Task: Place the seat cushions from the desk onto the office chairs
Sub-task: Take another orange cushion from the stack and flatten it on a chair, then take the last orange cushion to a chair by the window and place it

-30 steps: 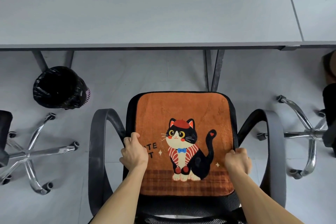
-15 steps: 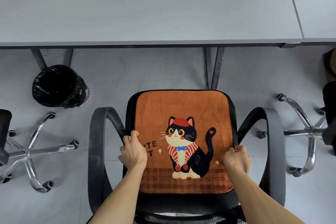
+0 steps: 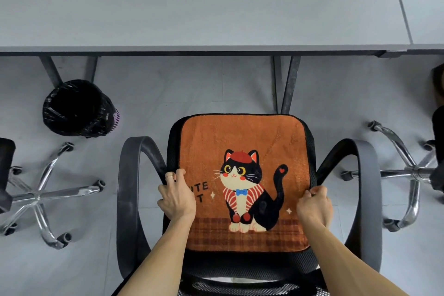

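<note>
An orange seat cushion (image 3: 242, 142) with a black-and-white cat print lies flat on the black mesh seat of an office chair (image 3: 129, 190) in front of me. My left hand (image 3: 176, 196) grips the cushion's left edge, fingers curled over it and thumb on top. My right hand (image 3: 313, 205) pinches the right edge, about level with the left hand. The grey desk (image 3: 192, 7) spans the top of the view and shows no cushions.
A bin with a black liner (image 3: 77, 108) stands under the desk at the left. Chrome star bases of two other chairs sit on the floor at the left (image 3: 38, 193) and right (image 3: 413, 173). Desk legs (image 3: 287, 84) rise just beyond the chair.
The cushion and both hands have shifted a little toward the desk on the seat. Both hands keep their hold on the edges.
</note>
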`<state>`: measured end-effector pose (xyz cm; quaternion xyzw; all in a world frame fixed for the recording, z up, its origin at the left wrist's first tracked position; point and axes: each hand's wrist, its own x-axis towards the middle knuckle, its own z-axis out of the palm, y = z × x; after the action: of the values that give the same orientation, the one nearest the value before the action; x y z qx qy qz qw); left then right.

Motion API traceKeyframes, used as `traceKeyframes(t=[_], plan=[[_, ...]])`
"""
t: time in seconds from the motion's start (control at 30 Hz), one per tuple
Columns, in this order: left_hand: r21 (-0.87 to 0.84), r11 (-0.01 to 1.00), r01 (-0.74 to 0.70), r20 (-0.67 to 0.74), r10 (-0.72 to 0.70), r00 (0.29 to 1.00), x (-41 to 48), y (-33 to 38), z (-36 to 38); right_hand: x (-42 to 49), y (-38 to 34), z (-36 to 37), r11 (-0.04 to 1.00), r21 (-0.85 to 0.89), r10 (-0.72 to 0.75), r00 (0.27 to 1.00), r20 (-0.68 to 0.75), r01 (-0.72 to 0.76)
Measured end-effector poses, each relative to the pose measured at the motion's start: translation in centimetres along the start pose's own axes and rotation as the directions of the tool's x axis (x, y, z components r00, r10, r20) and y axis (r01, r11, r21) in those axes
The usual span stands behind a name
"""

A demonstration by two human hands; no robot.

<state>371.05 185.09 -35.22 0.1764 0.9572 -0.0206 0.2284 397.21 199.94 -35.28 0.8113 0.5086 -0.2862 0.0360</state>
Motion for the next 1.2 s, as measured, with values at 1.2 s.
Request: traceKeyframes(t=[1.2], plan=[[0.173, 0.842, -0.512, -0.326, 0.539, 0.776, -22.3, -10.4, -41.7, -37.0, -9.9, -35.9, 0.376, -0.124, -0.921, 0.384, 0.056, 0.918]])
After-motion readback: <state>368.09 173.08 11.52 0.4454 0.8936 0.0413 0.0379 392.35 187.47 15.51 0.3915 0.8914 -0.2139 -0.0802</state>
